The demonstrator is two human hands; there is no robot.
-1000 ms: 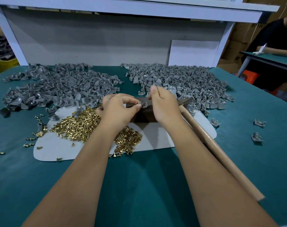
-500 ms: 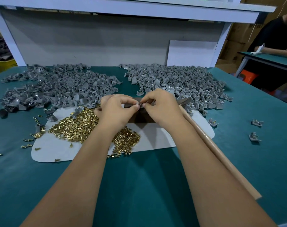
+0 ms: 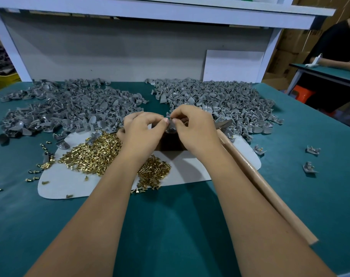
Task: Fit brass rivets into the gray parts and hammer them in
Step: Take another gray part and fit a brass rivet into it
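My two hands meet at the middle of the table over a dark block (image 3: 171, 143). My right hand (image 3: 194, 129) pinches a small gray part (image 3: 172, 126) between thumb and fingers. My left hand (image 3: 143, 129) has its thumb and forefinger pinched at the top of that part; what sits between those fingertips is too small to make out. A heap of brass rivets (image 3: 98, 154) lies on a pale mat (image 3: 58, 182) under my left forearm. A hammer with a wooden handle (image 3: 256, 180) lies beside my right arm, its metal head (image 3: 223, 123) at the far end.
Two big piles of gray parts lie at the back, one to the left (image 3: 70, 108) and one to the right (image 3: 226, 100). Loose gray parts (image 3: 312, 150) sit on the green table at right, stray rivets (image 3: 33, 172) at left. A person sits at another table (image 3: 329, 73) far right.
My right fingers have curled from straight onto the gray part, and both hands have closed together on it above the dark block. The hammer has stayed where it lay.
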